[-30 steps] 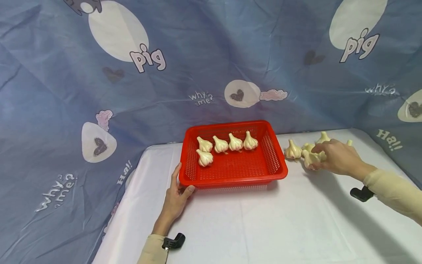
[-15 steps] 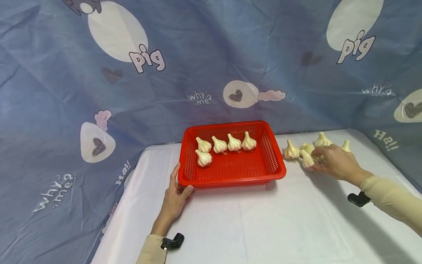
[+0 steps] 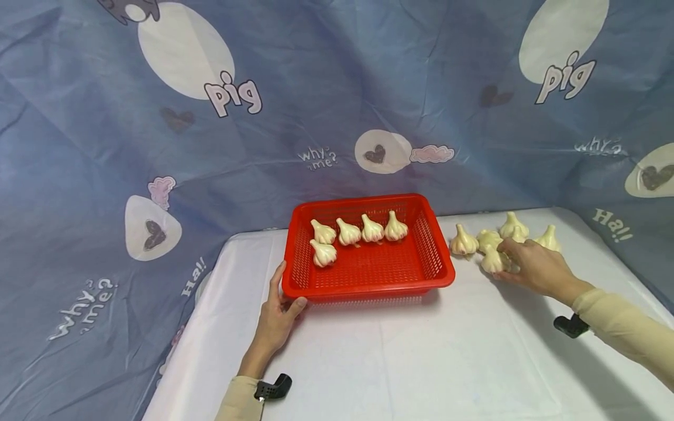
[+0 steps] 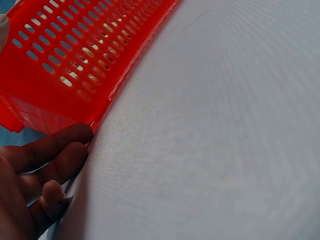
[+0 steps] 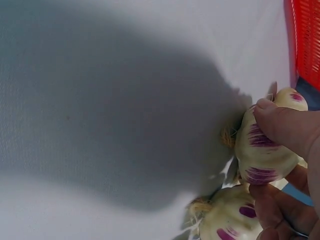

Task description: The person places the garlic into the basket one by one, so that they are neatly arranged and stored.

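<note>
A red plastic basket (image 3: 368,290) stands on the table with several garlic bulbs (image 3: 349,232) inside. At its front left corner is my left hand (image 3: 274,321), index finger straight along the side and thumb at the front rim. The left wrist view shows its other fingers loosely bent beside the basket's lower edge. To the right of the basket, my right hand (image 3: 541,269) pinches a garlic bulb (image 5: 262,150) between thumb and fingers. That bulb is low at the table, close against its neighbours; the palm hides part of the group.
More garlic bulbs lie around my right hand, one (image 3: 464,241) nearest the basket and another (image 3: 549,238) at the far right. A white cloth (image 3: 421,362) covers the table. Blue patterned fabric (image 3: 295,105) hangs behind it.
My right hand has come down slightly onto the bulb at the front of the group, and its fingers have closed on it. The left hand and basket stay in place.
</note>
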A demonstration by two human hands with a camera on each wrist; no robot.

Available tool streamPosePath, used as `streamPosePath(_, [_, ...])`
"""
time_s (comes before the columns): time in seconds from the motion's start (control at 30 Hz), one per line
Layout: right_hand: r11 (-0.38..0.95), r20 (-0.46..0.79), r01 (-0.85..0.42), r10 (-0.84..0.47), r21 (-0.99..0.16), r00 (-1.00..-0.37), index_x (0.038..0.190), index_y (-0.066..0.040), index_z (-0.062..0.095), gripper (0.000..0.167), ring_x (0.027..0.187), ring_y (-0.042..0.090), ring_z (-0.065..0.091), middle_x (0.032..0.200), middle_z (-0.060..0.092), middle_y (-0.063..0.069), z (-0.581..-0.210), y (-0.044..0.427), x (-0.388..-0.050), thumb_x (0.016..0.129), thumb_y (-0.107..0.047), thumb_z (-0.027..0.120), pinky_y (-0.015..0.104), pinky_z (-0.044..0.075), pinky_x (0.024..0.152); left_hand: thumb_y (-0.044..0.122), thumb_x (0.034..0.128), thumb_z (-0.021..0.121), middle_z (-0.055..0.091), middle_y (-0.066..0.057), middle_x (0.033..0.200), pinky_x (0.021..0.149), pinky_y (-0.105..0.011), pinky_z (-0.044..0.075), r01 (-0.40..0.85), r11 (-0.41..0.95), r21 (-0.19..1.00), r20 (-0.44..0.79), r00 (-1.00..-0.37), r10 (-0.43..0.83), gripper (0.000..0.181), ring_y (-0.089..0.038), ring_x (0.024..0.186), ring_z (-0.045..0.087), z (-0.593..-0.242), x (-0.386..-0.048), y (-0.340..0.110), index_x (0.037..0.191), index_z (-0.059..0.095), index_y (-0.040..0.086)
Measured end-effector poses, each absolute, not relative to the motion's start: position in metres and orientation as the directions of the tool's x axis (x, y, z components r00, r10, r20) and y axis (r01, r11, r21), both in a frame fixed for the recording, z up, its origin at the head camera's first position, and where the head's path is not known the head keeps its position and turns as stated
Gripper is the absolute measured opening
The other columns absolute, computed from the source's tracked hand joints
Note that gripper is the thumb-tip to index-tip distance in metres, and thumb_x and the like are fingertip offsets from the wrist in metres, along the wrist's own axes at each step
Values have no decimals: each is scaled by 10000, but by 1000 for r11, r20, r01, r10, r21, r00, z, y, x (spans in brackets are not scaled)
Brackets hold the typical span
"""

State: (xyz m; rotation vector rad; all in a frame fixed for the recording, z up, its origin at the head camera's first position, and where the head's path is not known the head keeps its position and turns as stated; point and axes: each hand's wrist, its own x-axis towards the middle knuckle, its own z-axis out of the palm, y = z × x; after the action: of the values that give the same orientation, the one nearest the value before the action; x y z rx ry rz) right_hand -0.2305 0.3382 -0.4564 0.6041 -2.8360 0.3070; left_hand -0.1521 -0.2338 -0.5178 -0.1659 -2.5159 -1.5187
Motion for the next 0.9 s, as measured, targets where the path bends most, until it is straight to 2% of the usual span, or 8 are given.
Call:
streamPosePath(0.3, [893,280,-421,-368,-160,-887,1150,-90,672,566,713,204,633,835,723,58,-458,337,-229,755,-382,953,370,408,464,168,960,763,779,-139,1239,812,-296,536,196,482,854,230,-973,-12,977,-164,1023,707,-517,-151,-233,1683,168,448])
streamPosePath(0.63, [899,275,-394,-336,-191,-901,1153,-150,710,581,816,253,656,885,727,34,-457,335,-227,714,-424,973,384,441,510,185,960,763,798,-138,1154,726,-286,530,191,475,859,225,-974,-15,959,-142,852,684,-518,-150,-233,1675,185,459])
streamPosePath(0.8, [892,256,-370,-305,-259,-917,1138,-139,728,562,872,329,725,1001,796,110,-451,334,-228,720,-425,972,415,483,539,198,961,764,803,-124,1124,718,-292,536,190,475,859,222,-975,-11,958,-145,795,681,-517,-149,-233,1671,181,472])
streamPosePath(0.9, [878,240,-357,-290,-319,-927,1141,-130,724,542,864,334,756,1046,805,160,-444,333,-230,744,-411,962,454,516,557,197,960,763,801,-126,1145,731,-297,533,197,477,857,229,-973,-10,960,-161,840,691,-516,-150,-234,1672,180,470])
